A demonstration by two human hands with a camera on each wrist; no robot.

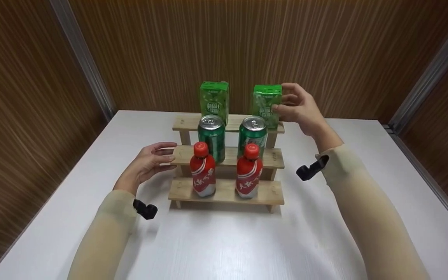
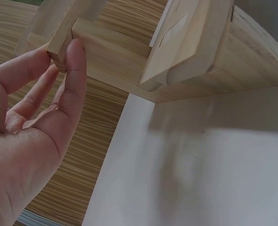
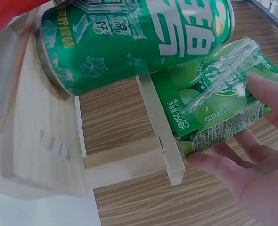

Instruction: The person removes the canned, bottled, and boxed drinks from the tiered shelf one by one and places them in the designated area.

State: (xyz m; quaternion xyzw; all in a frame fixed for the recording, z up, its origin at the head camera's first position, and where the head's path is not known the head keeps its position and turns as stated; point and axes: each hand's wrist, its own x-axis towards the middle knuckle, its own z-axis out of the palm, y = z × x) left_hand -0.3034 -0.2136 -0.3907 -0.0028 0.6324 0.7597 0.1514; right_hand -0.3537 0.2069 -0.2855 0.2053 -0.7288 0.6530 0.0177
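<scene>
Carton (image 1: 265, 105) is being pinched at the right of the top shelf (image 1: 233, 122) by the half-curled right hand (image 1: 301, 111), the middle shelf (image 1: 185, 155) by the half-curled left hand (image 1: 145, 165); toppling of 2 cans (image 1: 212, 136) is being risked by any shelf jolt.

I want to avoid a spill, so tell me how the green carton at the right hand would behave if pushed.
The green carton would likely tip rather than roll, being tall and flat-sided. Clear plastic on its face may feel slippery.
</scene>
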